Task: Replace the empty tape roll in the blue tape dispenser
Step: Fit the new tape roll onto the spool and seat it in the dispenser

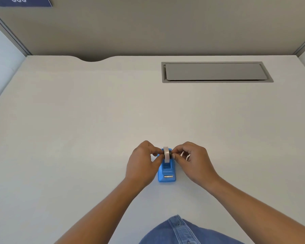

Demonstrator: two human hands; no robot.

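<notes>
A blue tape dispenser [166, 172] stands on the white desk [77, 138], its metal cutter facing me. A pale tape roll [166, 154] sits upright in the dispenser's far end, on a dark hub. My left hand [142, 163] pinches the roll's left side with thumb and forefinger. My right hand [194, 161] pinches the hub end on the right side in the same way. The lower part of the roll is hidden inside the dispenser body.
A grey cable hatch [217, 72] is set into the desk at the back right. A beige partition [148, 23] closes the back, with a curved cable notch [92, 59] at the desk's far edge. My blue denim shirt [183, 231] shows at the bottom.
</notes>
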